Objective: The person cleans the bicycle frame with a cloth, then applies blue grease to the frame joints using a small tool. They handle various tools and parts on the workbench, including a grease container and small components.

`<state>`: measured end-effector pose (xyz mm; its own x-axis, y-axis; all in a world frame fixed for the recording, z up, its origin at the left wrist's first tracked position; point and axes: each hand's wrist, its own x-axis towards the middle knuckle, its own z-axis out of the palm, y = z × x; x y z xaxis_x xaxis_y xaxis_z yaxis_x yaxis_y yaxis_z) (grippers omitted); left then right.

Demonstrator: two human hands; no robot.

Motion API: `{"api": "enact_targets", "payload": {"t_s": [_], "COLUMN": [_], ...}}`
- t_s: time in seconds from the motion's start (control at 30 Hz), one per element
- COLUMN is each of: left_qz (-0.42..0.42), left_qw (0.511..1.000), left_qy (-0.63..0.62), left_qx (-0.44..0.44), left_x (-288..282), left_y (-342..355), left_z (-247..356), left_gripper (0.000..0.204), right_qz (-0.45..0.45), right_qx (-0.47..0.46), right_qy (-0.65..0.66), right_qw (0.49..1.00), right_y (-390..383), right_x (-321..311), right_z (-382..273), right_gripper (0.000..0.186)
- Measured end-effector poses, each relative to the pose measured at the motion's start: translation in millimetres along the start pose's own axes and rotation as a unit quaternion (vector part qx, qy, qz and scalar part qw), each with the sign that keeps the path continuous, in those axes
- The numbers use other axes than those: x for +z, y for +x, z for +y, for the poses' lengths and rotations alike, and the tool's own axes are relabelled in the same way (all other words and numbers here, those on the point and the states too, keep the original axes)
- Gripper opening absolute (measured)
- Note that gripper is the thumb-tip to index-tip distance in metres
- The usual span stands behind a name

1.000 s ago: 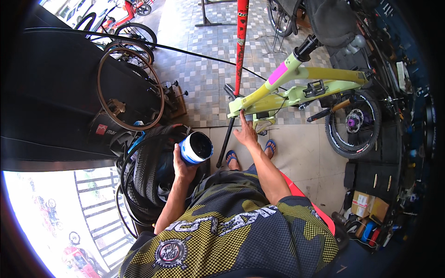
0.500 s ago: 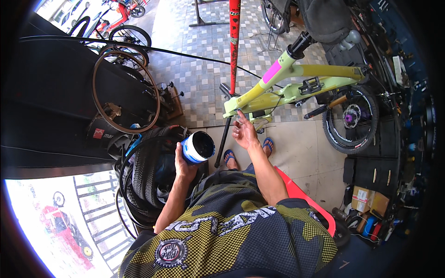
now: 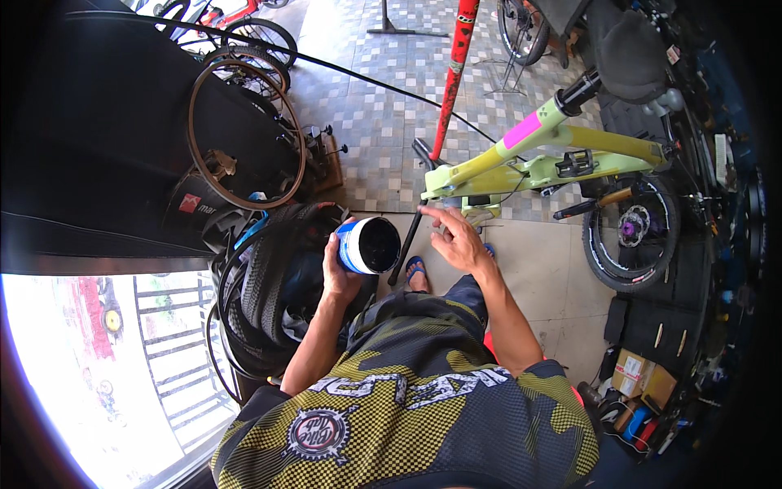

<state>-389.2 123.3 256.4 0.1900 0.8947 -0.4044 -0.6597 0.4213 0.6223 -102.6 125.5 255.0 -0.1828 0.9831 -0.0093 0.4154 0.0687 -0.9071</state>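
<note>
My left hand (image 3: 337,275) is wrapped round a blue and white tub (image 3: 351,248), tilted so that its open mouth with dark contents shows. Just right of it hovers my right hand (image 3: 460,244), index finger stretched toward the tub and the other fingers loosely curled, holding nothing that I can see. A dark smear seems to be on that fingertip. Beyond this hand, a yellow-green bicycle frame (image 3: 471,169) with a pink patch slants up to the right. The near end of the frame is a short tube, close to but apart from my right hand.
A red pole (image 3: 454,77) rises behind the frame. Left stand a bare wheel rim (image 3: 192,134) and a heap of black tyres (image 3: 262,297). A wheel with a disc rotor (image 3: 593,236) leans at the right, near cardboard boxes (image 3: 634,371). My sandalled foot (image 3: 417,273) is below.
My right hand has come away from the near end of the frame and drawn back toward the tub. The left hand still holds the tub. The whole view has shifted slightly.
</note>
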Motion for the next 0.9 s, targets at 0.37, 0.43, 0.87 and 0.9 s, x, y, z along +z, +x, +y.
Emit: {"api": "enact_targets", "payload": {"t_s": [0.37,0.43,0.87,0.9], "left_qz": [-0.085,-0.078,-0.059,-0.056], "left_qw": [0.975,0.976,0.981,0.981], "left_qy": [0.176,0.174,0.161,0.162], "left_qx": [0.107,0.102,0.096,0.096], "left_x": [20,20,17,17], "left_y": [15,16,22,23], "left_z": [18,18,18,18], "left_gripper": [0.074,0.073,0.064,0.064], "right_qz": [-0.028,-0.019,-0.049,-0.050], "right_qx": [-0.115,-0.119,-0.135,-0.134], "right_qy": [-0.208,-0.233,-0.334,-0.333], "right_qw": [0.971,0.965,0.932,0.932], "right_y": [-19,-19,-21,-22], "right_x": [-9,-7,7,9], "right_z": [-59,-59,-60,-59], "right_gripper": [0.051,0.054,0.071,0.070]}}
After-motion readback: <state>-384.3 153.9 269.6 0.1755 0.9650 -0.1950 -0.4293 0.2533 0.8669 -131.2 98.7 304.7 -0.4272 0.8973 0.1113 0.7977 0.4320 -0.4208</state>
